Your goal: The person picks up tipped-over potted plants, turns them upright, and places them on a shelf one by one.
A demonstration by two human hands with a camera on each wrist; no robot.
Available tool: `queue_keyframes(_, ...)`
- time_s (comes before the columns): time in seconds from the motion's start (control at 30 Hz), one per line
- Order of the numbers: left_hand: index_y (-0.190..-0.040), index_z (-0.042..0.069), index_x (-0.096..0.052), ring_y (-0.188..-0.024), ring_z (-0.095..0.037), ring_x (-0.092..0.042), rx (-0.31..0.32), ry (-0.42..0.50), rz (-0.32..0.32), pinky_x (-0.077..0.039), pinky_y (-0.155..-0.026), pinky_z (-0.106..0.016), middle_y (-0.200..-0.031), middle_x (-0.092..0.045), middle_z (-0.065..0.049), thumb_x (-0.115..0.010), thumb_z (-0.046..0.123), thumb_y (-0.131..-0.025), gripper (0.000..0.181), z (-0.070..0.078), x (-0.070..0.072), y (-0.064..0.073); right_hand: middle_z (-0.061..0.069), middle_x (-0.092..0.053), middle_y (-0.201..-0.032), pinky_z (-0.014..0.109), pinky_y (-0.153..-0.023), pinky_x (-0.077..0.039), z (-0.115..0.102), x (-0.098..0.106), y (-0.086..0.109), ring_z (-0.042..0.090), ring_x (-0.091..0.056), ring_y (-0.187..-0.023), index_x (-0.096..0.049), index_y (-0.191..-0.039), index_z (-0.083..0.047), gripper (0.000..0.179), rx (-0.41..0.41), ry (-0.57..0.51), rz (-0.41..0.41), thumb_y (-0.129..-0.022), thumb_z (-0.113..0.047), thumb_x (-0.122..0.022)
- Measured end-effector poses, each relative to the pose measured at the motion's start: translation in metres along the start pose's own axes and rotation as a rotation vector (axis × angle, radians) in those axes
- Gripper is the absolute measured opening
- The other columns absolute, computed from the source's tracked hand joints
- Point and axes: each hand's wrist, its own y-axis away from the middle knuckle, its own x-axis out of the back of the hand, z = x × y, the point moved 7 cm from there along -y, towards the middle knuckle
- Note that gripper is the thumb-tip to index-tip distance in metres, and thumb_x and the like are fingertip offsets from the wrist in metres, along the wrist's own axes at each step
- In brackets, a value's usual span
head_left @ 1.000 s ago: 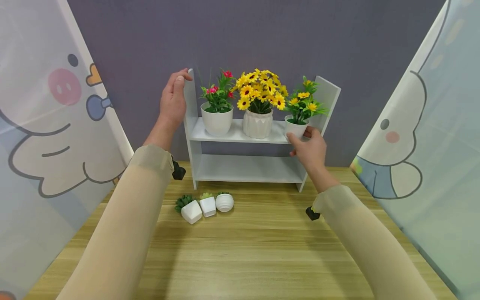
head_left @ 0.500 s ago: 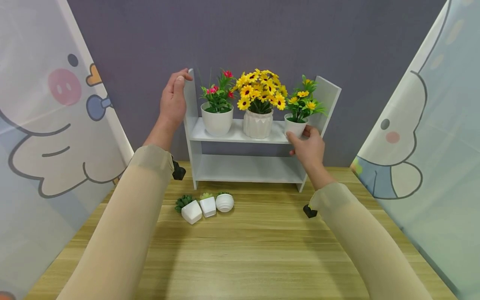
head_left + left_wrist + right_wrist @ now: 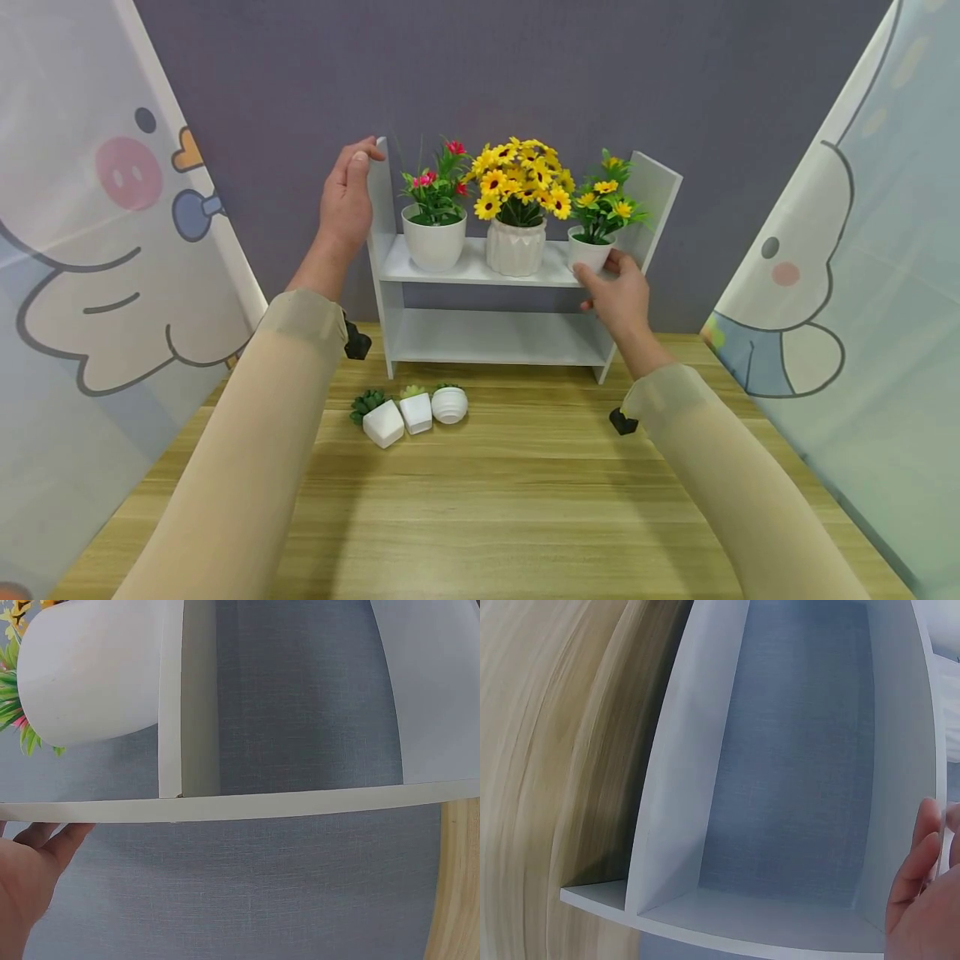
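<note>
In the head view a white two-tier shelf (image 3: 498, 337) stands on the wooden table. My left hand (image 3: 347, 198) rests at the top of its left side panel, fingertips touching the outside in the left wrist view. On the upper tier, my right hand (image 3: 621, 293) pinches a small white pot with yellow flowers (image 3: 591, 250) between thumb and fingers, near the right panel. To its left stand a ribbed white pot of yellow daisies (image 3: 516, 250) and a larger white pot with red flowers (image 3: 433, 240). The right wrist view mostly hides the pot my right hand holds.
Several small white succulent pots lie tipped over on the table in front of the shelf's left side: two angular ones, (image 3: 383, 425) and a round one (image 3: 449, 406). A grey wall (image 3: 525, 67) is behind the shelf. Cartoon-printed curtains (image 3: 795, 250) flank the table.
The yellow-flowered pot in my right hand has shifted slightly left and up on the upper tier, and the hand with it. My left hand stays at the side panel.
</note>
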Motion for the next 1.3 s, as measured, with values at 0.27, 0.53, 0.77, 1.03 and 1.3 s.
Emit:
queue_keyframes(0.27, -0.132, 0.021, -0.06, -0.166, -0.006, -0.03, -0.006, -0.004, 0.002, -0.023, -0.137, -0.035, -0.175, -0.044, 0.013, -0.031, 0.045, -0.12, 0.04, 0.0, 0.001, 0.0, 0.005, -0.044, -0.175, 0.023, -0.06, -0.053, 0.004, 0.003, 0.005, 0.001, -0.07, -0.063, -0.027, -0.175, -0.019, 0.096, -0.021, 0.009, -0.017, -0.1, -0.054, -0.077)
queue_keyframes(0.53, -0.13, 0.022, -0.061, -0.165, -0.006, -0.031, -0.005, 0.009, 0.004, -0.023, -0.137, -0.034, -0.174, -0.044, 0.012, -0.032, 0.045, -0.12, 0.037, 0.0, 0.001, -0.001, 0.005, -0.048, -0.171, 0.026, -0.059, -0.054, 0.002, 0.012, 0.019, 0.003, -0.074, -0.068, -0.033, -0.171, -0.018, 0.091, -0.001, -0.029, -0.017, -0.1, -0.052, -0.078)
queue_keyframes(0.77, -0.129, 0.024, -0.061, -0.165, -0.006, -0.031, 0.0, 0.012, 0.001, -0.024, -0.137, -0.035, -0.174, -0.044, 0.013, -0.032, 0.045, -0.12, 0.036, 0.0, 0.0, -0.001, 0.01, -0.054, -0.161, 0.025, -0.054, -0.052, 0.003, 0.026, 0.039, 0.005, -0.076, -0.071, -0.038, -0.166, -0.014, 0.085, 0.053, -0.082, -0.013, -0.101, -0.05, -0.077)
queue_keyframes(1.03, -0.13, 0.024, -0.061, -0.165, -0.006, -0.03, -0.002, 0.013, 0.0, -0.023, -0.137, -0.034, -0.174, -0.044, 0.013, -0.032, 0.044, -0.12, 0.037, -0.001, 0.001, -0.001, 0.001, -0.059, -0.142, 0.028, -0.057, -0.056, 0.021, 0.026, 0.065, 0.005, -0.076, -0.079, -0.043, -0.159, -0.008, 0.077, 0.064, -0.063, -0.15, -0.103, -0.05, -0.074)
queue_keyframes(1.3, -0.13, 0.026, -0.06, -0.165, -0.003, -0.028, 0.021, 0.01, -0.012, -0.023, -0.136, -0.032, -0.174, -0.043, 0.016, -0.031, 0.048, -0.12, 0.038, -0.002, 0.001, -0.002, 0.018, -0.059, -0.151, 0.033, -0.061, -0.057, 0.061, 0.006, 0.084, 0.007, -0.075, -0.087, -0.045, -0.158, -0.005, 0.072, 0.038, 0.04, -0.371, -0.106, -0.047, -0.073)
